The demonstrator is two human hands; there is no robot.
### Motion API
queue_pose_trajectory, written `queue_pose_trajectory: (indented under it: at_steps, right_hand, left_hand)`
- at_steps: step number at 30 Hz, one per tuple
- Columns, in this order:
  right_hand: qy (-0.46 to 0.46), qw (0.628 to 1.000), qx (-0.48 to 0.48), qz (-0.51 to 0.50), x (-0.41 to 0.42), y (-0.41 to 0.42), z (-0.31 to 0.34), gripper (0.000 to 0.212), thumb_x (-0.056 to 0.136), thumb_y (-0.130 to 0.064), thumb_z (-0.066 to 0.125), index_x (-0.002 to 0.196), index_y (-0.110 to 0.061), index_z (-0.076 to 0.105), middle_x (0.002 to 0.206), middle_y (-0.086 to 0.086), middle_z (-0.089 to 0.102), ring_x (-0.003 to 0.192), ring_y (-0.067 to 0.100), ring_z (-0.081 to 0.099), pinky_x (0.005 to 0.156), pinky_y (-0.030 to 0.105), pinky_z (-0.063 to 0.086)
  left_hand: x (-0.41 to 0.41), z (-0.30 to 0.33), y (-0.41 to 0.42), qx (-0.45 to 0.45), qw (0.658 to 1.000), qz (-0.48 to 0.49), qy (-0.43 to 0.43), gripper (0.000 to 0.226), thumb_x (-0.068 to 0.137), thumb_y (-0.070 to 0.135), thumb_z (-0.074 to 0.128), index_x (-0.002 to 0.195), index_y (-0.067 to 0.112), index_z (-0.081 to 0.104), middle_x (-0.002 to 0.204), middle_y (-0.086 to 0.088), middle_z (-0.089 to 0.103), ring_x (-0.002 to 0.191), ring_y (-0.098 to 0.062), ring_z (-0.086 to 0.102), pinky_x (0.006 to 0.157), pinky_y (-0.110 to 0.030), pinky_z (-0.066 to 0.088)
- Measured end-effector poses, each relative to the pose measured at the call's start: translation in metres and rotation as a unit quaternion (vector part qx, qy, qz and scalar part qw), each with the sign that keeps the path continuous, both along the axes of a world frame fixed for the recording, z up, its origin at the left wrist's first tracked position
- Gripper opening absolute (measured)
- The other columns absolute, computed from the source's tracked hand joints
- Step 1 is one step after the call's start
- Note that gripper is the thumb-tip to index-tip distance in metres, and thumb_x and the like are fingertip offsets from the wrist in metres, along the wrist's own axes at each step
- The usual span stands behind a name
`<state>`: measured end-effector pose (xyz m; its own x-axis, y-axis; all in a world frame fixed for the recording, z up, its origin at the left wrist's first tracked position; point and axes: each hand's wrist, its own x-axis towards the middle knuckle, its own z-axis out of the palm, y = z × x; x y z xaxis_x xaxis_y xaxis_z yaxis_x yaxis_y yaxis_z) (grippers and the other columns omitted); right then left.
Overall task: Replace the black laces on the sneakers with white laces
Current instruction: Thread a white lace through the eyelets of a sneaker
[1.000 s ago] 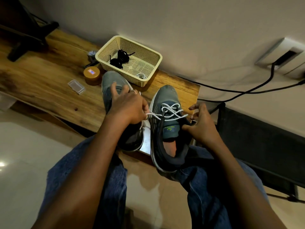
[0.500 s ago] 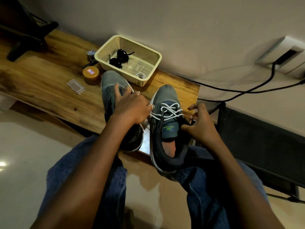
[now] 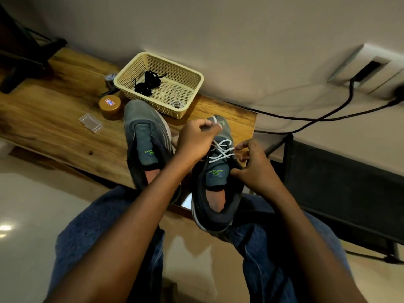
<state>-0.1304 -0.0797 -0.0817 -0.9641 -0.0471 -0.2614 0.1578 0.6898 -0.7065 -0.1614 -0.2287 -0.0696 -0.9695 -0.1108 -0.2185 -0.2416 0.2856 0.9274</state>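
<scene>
Two grey-blue sneakers lie on the wooden table's front edge. The left sneaker (image 3: 145, 141) has no lace. The right sneaker (image 3: 215, 184) carries a white lace (image 3: 222, 150) crossed through its front eyelets. My left hand (image 3: 196, 139) hovers over that shoe's toe and pinches a white lace end between its fingertips. My right hand (image 3: 254, 168) holds the shoe's right side by the eyelets, thumb on the tongue. Removed black laces (image 3: 147, 83) lie in the cream basket (image 3: 192, 92).
The wooden table (image 3: 54, 119) also bears a gold round tin (image 3: 110, 106), a small clear plastic box (image 3: 90, 123) and a coiled white lace (image 3: 176, 104) in the basket corner. Black cables (image 3: 328, 115) run along the wall. A black stand (image 3: 341, 186) sits at right.
My left hand moved from the left sneaker's side up and right over the right shoe's toe, drawing the white lace end with it. The left sneaker's tongue is now uncovered.
</scene>
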Motion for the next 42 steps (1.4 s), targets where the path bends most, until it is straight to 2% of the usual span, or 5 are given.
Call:
queue_pose_trajectory:
  at_steps: [3,14,23,30,42]
  right_hand:
    - [0.000,1.000,-0.003,0.003,0.000,0.001,-0.001,0.051,0.071,-0.005,0.072,0.108,-0.021,0.042,0.111,0.010,0.052,0.096,0.021,0.054,0.082,0.044,0.051]
    - [-0.010,1.000,-0.014,0.011,0.000,0.001,0.000,0.050,0.073,-0.004,0.071,0.108,-0.021,0.040,0.098,0.005,0.051,0.090,0.020,0.052,0.081,0.042,0.049]
    - [-0.003,0.996,-0.065,-0.068,0.000,0.003,0.004,0.025,0.077,-0.028,0.079,0.092,-0.012,0.066,0.071,-0.001,0.063,0.069,0.012,0.060,0.071,0.035,0.053]
    - [-0.118,0.973,-0.177,-0.093,0.002,0.017,0.020,0.008,0.082,-0.003,0.071,0.088,0.002,0.071,0.076,0.006,0.069,0.061,0.003,0.064,0.055,0.013,0.052]
    - [-0.170,0.951,-0.218,-0.135,-0.001,0.019,0.023,0.013,0.089,0.004,0.056,0.084,0.001,0.067,0.079,0.011,0.065,0.055,0.005,0.060,0.049,0.015,0.051]
  left_hand:
    - [-0.006,0.015,0.001,0.057,0.990,0.076,0.101,0.021,0.095,0.023,0.056,0.075,0.024,0.065,0.075,0.009,0.063,0.066,-0.001,0.051,0.060,-0.015,0.039]
    - [-0.028,0.019,-0.026,0.087,0.959,0.190,0.191,0.025,0.102,0.014,0.038,0.109,0.024,0.060,0.076,0.008,0.059,0.056,0.000,0.053,0.062,-0.025,0.049]
    - [-0.012,0.014,-0.018,-0.052,0.984,-0.062,0.156,0.025,0.090,0.014,0.063,0.114,0.018,0.068,0.092,0.007,0.064,0.071,-0.004,0.057,0.062,-0.017,0.047]
    - [0.011,0.020,-0.008,-0.277,0.933,-0.216,0.080,0.012,0.084,0.041,0.069,0.093,0.036,0.074,0.085,0.019,0.067,0.057,0.006,0.048,0.049,-0.010,0.031]
    - [0.015,0.010,-0.004,-0.346,0.905,-0.237,0.078,0.012,0.082,0.041,0.068,0.088,0.033,0.074,0.100,0.009,0.072,0.090,-0.011,0.062,0.067,-0.022,0.037]
